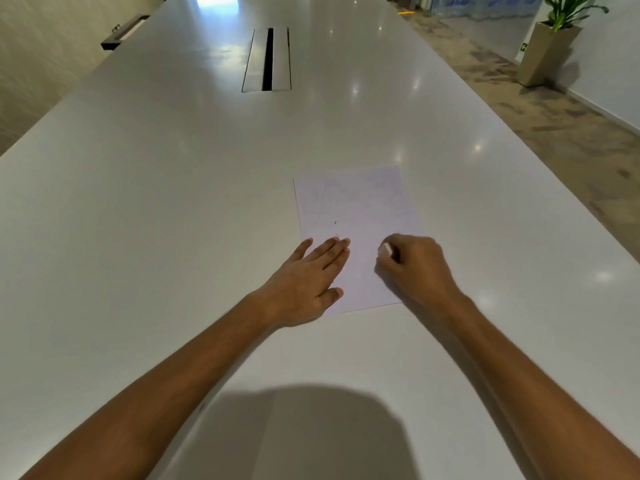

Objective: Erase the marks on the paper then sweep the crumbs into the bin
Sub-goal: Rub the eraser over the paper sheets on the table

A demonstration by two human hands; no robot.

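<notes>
Head view showed the left hand lying flat, fingers spread, on the paper at frame centre. Beside it, the right hand pinched an eraser against the sheet.

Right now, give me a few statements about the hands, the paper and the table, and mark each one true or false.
1. The left hand lies flat with its fingers spread on the paper. True.
2. The right hand is open and empty. False: it is closed around a small white eraser.
3. The paper sits on a white table. True.
4. A bin stands on the table beside the paper. False: no bin is in view.
5. A few small dark specks lie on the paper beyond the left hand's fingertips. True.
6. The potted plant stands on the table. False: it stands on the floor, far right.
</notes>
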